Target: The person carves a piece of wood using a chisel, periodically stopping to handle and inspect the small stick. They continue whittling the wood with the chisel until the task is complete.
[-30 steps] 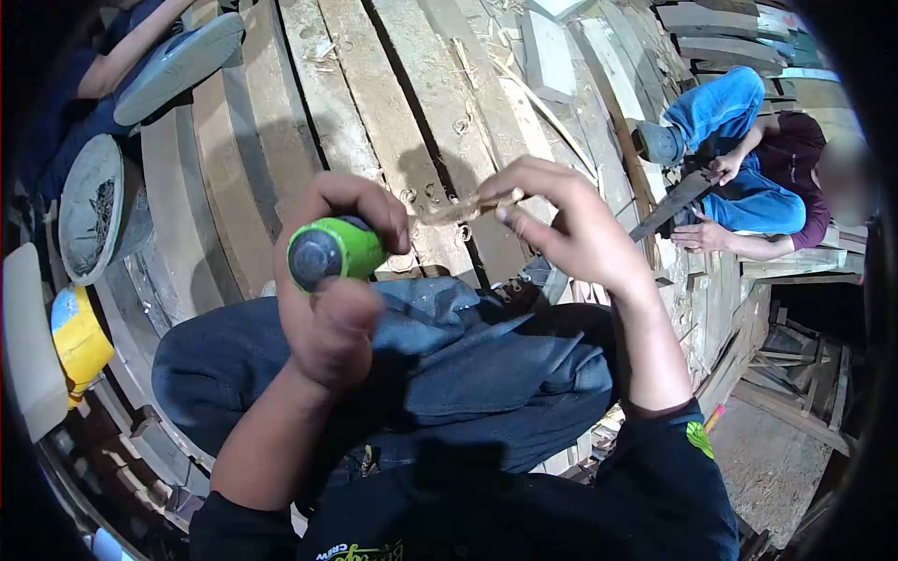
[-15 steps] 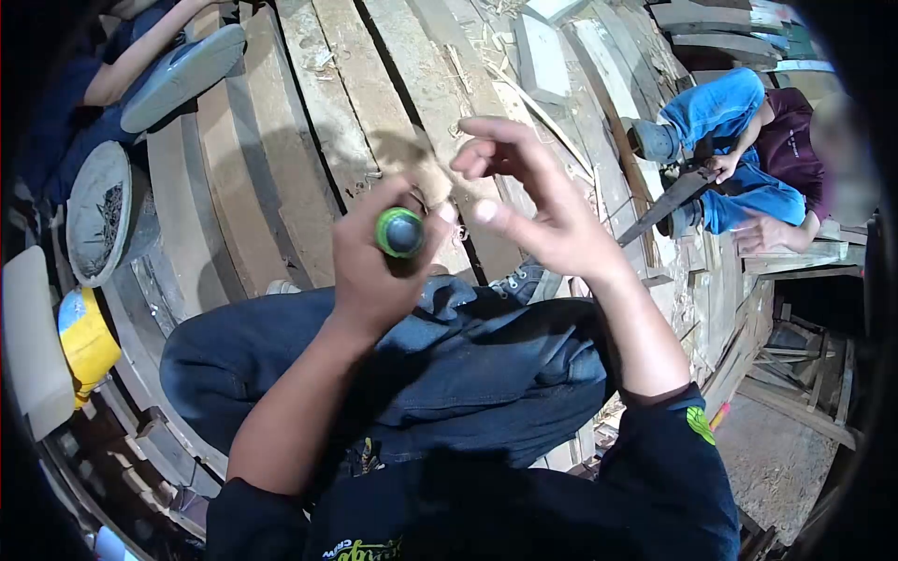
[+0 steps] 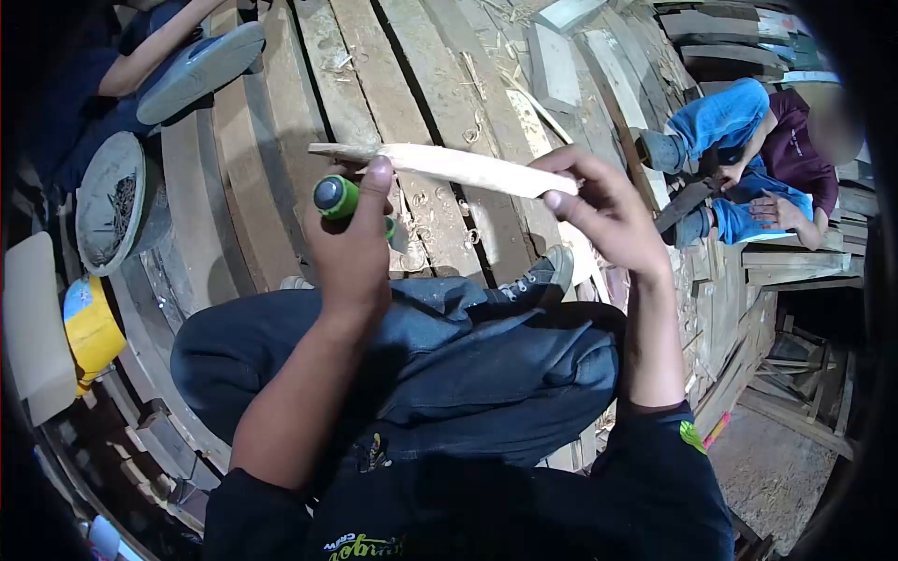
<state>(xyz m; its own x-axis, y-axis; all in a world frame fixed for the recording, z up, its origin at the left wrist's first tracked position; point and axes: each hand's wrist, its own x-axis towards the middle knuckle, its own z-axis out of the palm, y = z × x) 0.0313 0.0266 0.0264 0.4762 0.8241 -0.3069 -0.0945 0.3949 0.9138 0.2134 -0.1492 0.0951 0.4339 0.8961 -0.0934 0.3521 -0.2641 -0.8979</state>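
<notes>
Stick (image 3: 463, 171) held up beyond lap (image 3: 468, 374), spanning both hands. Left hand (image 3: 348, 241): fingers curled round green tool (image 3: 350, 198), thumb on stick's darker end; tool's metal part mostly hidden, perhaps blade. Right hand (image 3: 613, 220): thumb and fingers closed on pale end. Bucket (image 3: 154, 213) left of lap.

Gapped plank floor (image 3: 290, 140), stacked boards (image 3: 795, 266), uneven light

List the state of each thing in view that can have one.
Wooden stick, held near both ends
Green-handled tool, held
Left hand, closed on tool and stick
Right hand, gripping the stick
Bucket, open-topped, dark bits inside
Planks, strewn with shavings
Saw, held by a co-worker
</notes>
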